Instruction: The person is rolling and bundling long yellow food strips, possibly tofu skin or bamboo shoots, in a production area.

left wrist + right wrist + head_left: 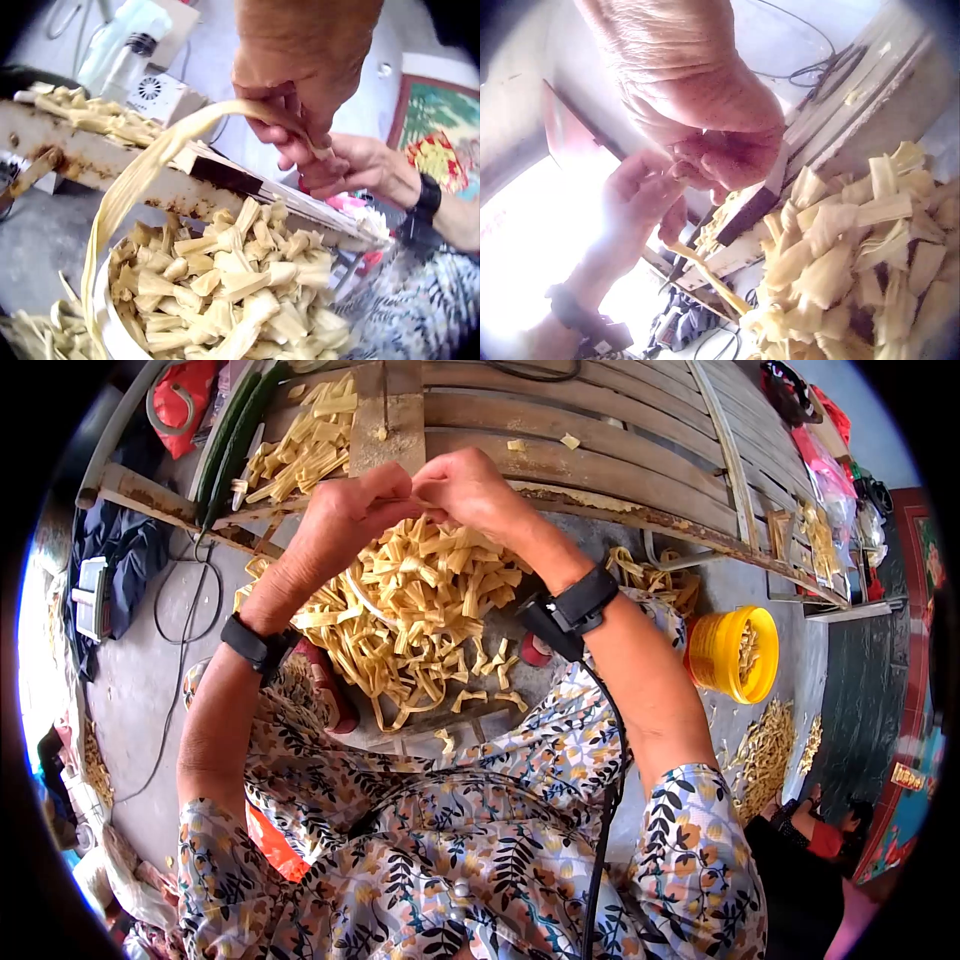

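Observation:
Both hands meet above a heaped pile of knotted pale yellow strips (pixel 440 575). My left hand (pixel 350 510) pinches a long flat yellow strip (pixel 150 161) near one end; the rest arcs down past the basin (pixel 112 326) in the left wrist view. Fingers bent, my right hand (pixel 475 490) pinches the strip's short end against the left fingertips. In the right wrist view, the strip hangs below the left hand (pixel 641 199), while the right hand's (pixel 712 120) curled fingers partly hide the grip. Folded, knotted pieces fill the white-rimmed basin and spill over the floor side.
A rusty-edged slatted bench (pixel 600 450) stands just beyond the hands, bearing a wooden board (pixel 385 420), flat cut strips (pixel 310 440) and long dark green vegetables (pixel 235 450). At right is a yellow bucket (pixel 705 650), with scattered pieces (pixel 765 760) on the floor behind it.

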{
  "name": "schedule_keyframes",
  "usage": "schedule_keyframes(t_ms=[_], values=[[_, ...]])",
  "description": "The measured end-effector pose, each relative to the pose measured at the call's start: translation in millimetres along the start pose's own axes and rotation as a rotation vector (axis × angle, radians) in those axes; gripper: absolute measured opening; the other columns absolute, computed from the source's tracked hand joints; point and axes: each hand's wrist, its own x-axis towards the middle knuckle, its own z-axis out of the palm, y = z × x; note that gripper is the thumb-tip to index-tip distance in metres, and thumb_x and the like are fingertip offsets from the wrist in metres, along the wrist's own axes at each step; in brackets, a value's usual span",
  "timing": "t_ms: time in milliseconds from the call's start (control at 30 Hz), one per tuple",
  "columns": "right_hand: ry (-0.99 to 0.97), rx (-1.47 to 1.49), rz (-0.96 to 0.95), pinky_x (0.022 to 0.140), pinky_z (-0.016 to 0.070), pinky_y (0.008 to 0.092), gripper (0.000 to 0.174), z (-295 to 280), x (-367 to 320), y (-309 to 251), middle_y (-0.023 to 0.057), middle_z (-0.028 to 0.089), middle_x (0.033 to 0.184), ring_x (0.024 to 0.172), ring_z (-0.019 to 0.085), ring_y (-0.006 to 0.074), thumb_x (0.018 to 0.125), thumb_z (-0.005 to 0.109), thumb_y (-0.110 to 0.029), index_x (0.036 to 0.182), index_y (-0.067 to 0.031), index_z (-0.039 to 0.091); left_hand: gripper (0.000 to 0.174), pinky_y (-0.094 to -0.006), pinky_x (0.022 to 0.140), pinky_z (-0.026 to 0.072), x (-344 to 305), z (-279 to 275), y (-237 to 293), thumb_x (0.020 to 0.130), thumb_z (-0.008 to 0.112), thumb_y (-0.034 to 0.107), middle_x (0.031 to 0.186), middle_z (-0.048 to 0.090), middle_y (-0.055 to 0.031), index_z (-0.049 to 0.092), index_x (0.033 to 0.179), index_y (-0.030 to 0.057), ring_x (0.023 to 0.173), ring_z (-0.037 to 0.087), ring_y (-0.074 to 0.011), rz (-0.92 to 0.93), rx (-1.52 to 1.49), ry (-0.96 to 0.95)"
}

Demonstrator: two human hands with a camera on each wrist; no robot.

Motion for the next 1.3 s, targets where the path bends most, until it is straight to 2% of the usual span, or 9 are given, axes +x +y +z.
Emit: schedule_keyframes(t_ms=[200,300,333,433,533,800,967,1067,1300], values=[[-0.47,0.076,0.227,0.039,0.0417,0.0196,0.015,-16,-21,-23,0.0051,0.057,0.062,0.046,0.048,0.0064,0.081,0.058,-0.014,0.085,-0.0004,0.062,0.012,-0.0202,0.056,0.0424,-12,-31,-34,0.082,0.057,0.013,0.065,0.055,0.0002,0.06,0.083,0.0008,0.062,0.051,-0.0061,-0.096,-0.21,-0.067],[-0.71,0.749,-0.001,0.043,0.0398,0.0175,0.029,10,-24,-38,0.0047,0.058,0.07,0.051,0.047,0.0052,0.083,0.055,-0.022,0.099,0.0012,0.059,0.021,-0.0177,0.056,0.0394,-11,-36,-36,0.088,0.049,0.019,0.064,0.052,0.0034,0.06,0.081,0.0021,0.062,0.047,-0.0032,-0.11,-0.444,-0.117],[-0.714,1.017,-0.092,0.044,0.0404,0.0174,0.031,11,-23,-42,0.0044,0.058,0.071,0.052,0.047,0.005,0.082,0.056,-0.024,0.101,0.0008,0.059,0.025,-0.0164,0.052,0.0385,-11,-24,-41,0.091,0.044,0.021,0.064,0.052,0.0034,0.058,0.082,0.0035,0.057,0.046,-0.0036,-0.104,-0.559,0.058],[-0.422,0.911,-0.063,0.044,0.0397,0.0178,0.034,-6,-7,-37,-0.0032,0.055,0.06,0.048,0.046,0.0017,0.08,0.06,-0.031,0.101,-0.0039,0.061,0.025,-0.0152,0.044,0.0394,-10,-6,-43,0.093,0.039,0.024,0.062,0.05,0.0029,0.055,0.087,0.0053,0.045,0.041,-0.0025,-0.195,-1.07,-0.182],[-0.191,0.375,-0.273,0.048,0.0423,0.0183,0.033,5,-8,-33,-0.0006,0.06,0.066,0.053,0.05,0.0033,0.079,0.063,-0.027,0.102,-0.0033,0.06,0.027,-0.0116,0.036,0.0304,-20,13,-35,0.093,0.039,0.025,0.064,0.05,0.0021,0.05,0.096,0.0005,0.04,0.037,0.0018,-0.547,-1.557,-0.325],[-0.28,-0.006,-0.357,0.052,0.0454,0.0204,0.029,-5,-16,-34,0.0035,0.063,0.072,0.055,0.055,0.0063,0.079,0.062,-0.022,0.1,-0.0024,0.062,0.033,-0.0115,0.037,0.0336,-24,22,-35,0.089,0.046,0.03,0.069,0.052,-0.0014,0.048,0.102,-0.0005,0.037,0.038,0.0016,-0.307,-1.682,-0.567],[-0.076,-0.225,-0.539,0.057,0.0475,0.0262,0.028,0,-16,-31,0.0062,0.062,0.079,0.063,0.061,0.0138,0.074,0.065,-0.023,0.097,-0.0062,0.063,0.018,-0.0135,0.044,0.0377,-22,27,-32,0.091,0.043,0.016,0.08,0.057,-0.009,0.047,0.103,0.0034,0.049,0.046,-0.0036,-0.447,-1.674,-0.241],[0.418,-0.57,-0.679,0.059,0.0445,0.0336,0.02,1,-16,-31,0.0067,0.056,0.072,0.064,0.056,0.0254,0.068,0.066,-0.028,0.079,-0.0112,0.065,0.021,-0.0152,0.05,0.0407,-11,24,-28,0.091,0.041,0.014,0.078,0.058,-0.0061,0.052,0.097,-0.0033,0.054,0.048,-0.0046,-0.389,-1.268,0.111],[0.004,0.085,-0.013,0.047,0.0403,0.03,0.02,6,1,-23,0.0109,0.059,0.056,0.044,0.049,0.0165,0.071,0.068,-0.023,0.071,-0.0025,0.067,0.021,-0.0187,0.053,0.0447,-11,15,-16,0.091,0.041,0.014,0.076,0.058,-0.0067,0.053,0.094,-0.0025,0.06,0.055,-0.0093,-0.228,-0.795,0.217]])
